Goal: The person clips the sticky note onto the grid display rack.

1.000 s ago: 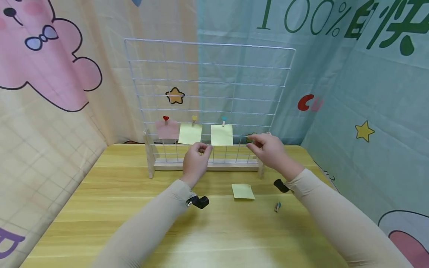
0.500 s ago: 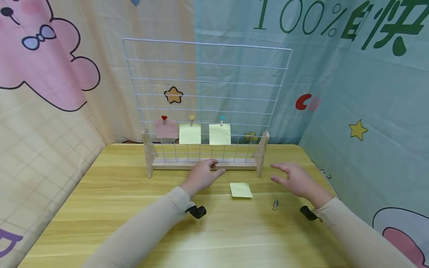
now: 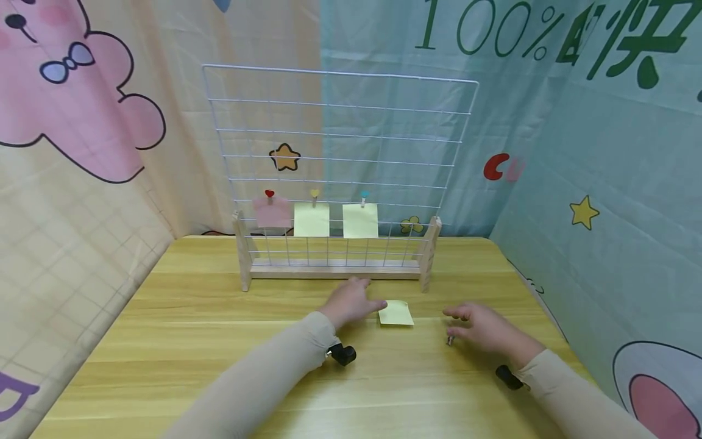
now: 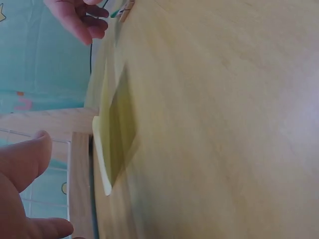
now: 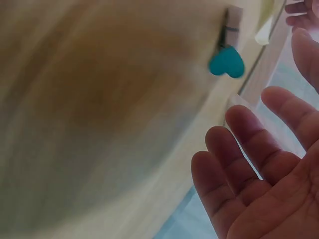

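A yellow sticky note (image 3: 397, 313) lies on the table, one edge curling up in the left wrist view. My left hand (image 3: 351, 302) is at its left side, thumb tip overlapping the note's edge in the head view, fingers apart and holding nothing. To the right, my right hand (image 3: 485, 329) hovers by a small wooden clothespin (image 5: 233, 27) topped with a teal heart (image 5: 228, 62). Its fingers are spread and relaxed, with nothing between them. In the head view the right hand partly hides the clothespin.
Behind the hands stands a white wire grid (image 3: 340, 134) on a wooden base (image 3: 334, 272). Clipped to it are a pink note (image 3: 272, 213) and two yellow notes, the left (image 3: 311, 221) and the right (image 3: 360, 222), each under a heart clothespin. Printed curtains hang behind the table (image 3: 192, 341).
Both hands have come away from the grid and down toward the table. The left has moved to the loose note, the right to the loose clothespin. The hanging notes stay put.
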{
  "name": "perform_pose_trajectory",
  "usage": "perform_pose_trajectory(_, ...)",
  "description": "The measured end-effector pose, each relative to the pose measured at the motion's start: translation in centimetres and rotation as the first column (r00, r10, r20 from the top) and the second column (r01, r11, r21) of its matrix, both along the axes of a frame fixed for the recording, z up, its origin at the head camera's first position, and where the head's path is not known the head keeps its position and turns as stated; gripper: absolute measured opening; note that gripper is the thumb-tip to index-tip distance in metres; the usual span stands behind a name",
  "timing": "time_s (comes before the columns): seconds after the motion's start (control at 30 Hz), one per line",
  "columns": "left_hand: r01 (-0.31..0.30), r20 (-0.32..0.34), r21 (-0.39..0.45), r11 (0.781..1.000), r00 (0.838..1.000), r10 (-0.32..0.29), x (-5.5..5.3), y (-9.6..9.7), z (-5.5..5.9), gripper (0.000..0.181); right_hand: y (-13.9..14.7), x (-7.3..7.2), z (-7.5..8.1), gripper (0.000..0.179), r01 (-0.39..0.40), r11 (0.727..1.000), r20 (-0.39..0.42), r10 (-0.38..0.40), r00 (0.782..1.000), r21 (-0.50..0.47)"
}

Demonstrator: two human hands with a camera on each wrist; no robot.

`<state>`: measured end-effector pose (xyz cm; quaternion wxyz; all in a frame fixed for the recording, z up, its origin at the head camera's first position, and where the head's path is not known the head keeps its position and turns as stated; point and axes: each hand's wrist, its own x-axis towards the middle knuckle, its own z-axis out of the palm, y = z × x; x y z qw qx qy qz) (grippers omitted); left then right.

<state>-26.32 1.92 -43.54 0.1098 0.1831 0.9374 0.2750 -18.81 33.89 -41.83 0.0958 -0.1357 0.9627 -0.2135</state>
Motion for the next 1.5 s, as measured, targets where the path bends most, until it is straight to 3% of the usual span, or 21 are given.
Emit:
perform_pose_trajectory(0.17,0.010,0.004,-0.067,0.998,1.000,-0.010,-0.2,0.6,-0.5,0.084,0.3,0.0,-0.9,0.049,-0.010,1.000,0.019,0.010,1.000,-0.020)
perform_pose_trajectory(0.3,-0.004,0.007,-0.071,0.997,1.000,0.005,-0.1,0.8,-0.7,0.083,0.3,0.2,-1.2,0.048,-0.018,0.999,0.038,0.020,0.999,-0.045)
perform_pose_trajectory(1.0,-0.011,-0.045,-0.152,0.988,0.999,0.005,-0.3,1.7,-1.3,0.080,0.3,0.5,-1.1,0.041,-0.009,0.999,0.037,0.010,0.999,-0.034)
perform_pose_trajectory(1.5,-0.015,-0.007,-0.085,0.996,1.000,0.014,0.0,1.6,-1.1,0.063,0.9,0.1,-1.6,0.027,-0.013,1.000,0.010,0.013,1.000,0.024)
